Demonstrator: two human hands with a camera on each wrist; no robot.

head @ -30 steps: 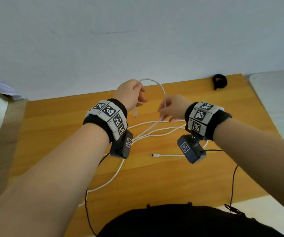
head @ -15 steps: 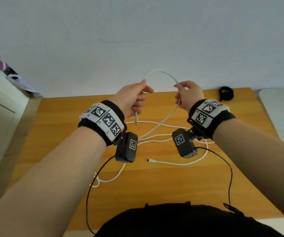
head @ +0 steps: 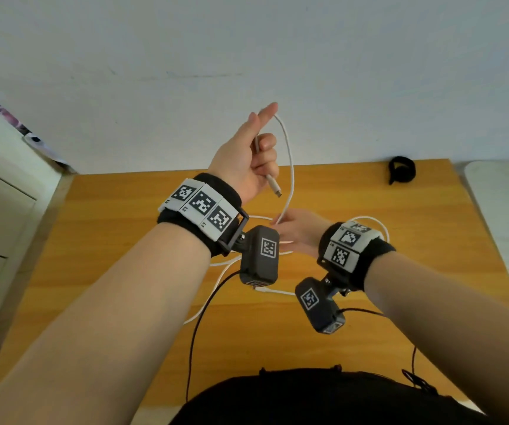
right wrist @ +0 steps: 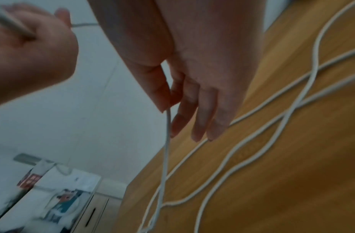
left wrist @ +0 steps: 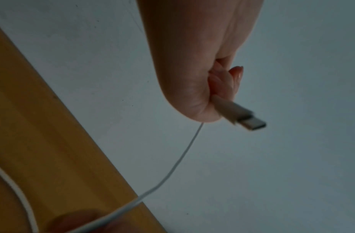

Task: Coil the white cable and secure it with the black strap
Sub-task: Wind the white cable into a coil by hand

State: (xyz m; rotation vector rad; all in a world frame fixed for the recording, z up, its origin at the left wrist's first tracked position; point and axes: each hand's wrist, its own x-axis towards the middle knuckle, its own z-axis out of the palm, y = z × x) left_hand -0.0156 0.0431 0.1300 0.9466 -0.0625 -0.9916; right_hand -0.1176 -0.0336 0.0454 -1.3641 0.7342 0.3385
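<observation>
Fingers [head: 267,148] of left hand [head: 244,167] curl round thin white cable [head: 290,167] near its plug | right hand [head: 299,231] pinches it lower | loose loops on smooth orange wood desk [head: 124,228] | black strap [head: 402,169] at far edge by plain pale wall [head: 247,56]

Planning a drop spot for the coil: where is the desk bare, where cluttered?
Bare: the desk left of the left hand, the right side between the right hand and the strap, and the near strip. Crowded: the middle, where loose cable loops lie under both hands.
</observation>
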